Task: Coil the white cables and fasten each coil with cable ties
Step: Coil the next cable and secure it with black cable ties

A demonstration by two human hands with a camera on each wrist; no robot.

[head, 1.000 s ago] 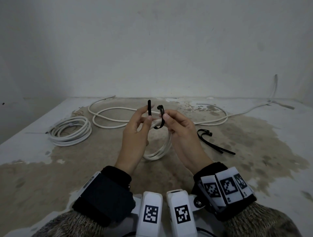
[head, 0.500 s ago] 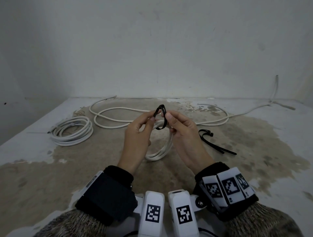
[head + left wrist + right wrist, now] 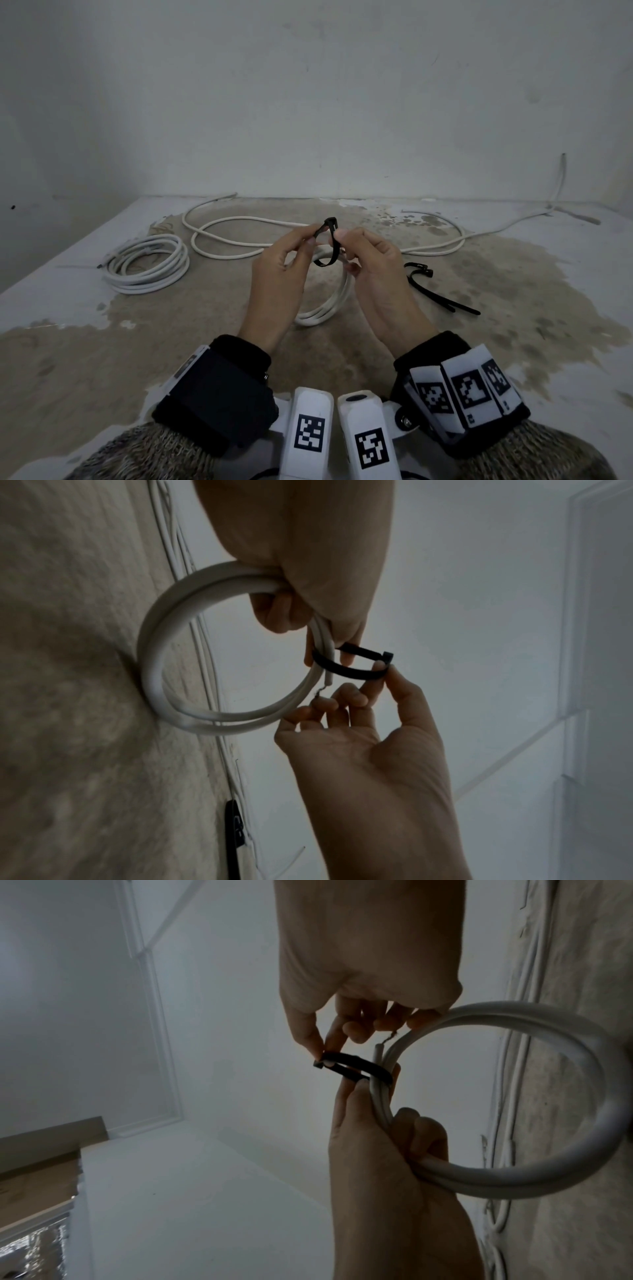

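A small white cable coil (image 3: 329,301) hangs in the air between my hands, above the stained surface. A black cable tie (image 3: 323,262) loops round its strands, with its head (image 3: 331,222) on top. My left hand (image 3: 313,238) pinches the tie just left of the head. My right hand (image 3: 339,240) pinches the tie's other side, and its lower fingers curl round the coil (image 3: 599,1096). The left wrist view shows my left hand (image 3: 380,672) on the tie loop (image 3: 342,669), with the cut cable end (image 3: 327,680) beside it. In the right wrist view the tie (image 3: 359,1066) crosses the strands.
A second white coil (image 3: 147,265) lies at the left. One long loose white cable (image 3: 239,236) snakes along the back towards the right wall. Spare black ties (image 3: 438,291) lie right of my hands. A wall stands close behind.
The tie's two ends stood apart and upright a second ago. They have since met at the head and form a loop round the coil. Both hands stayed in place.
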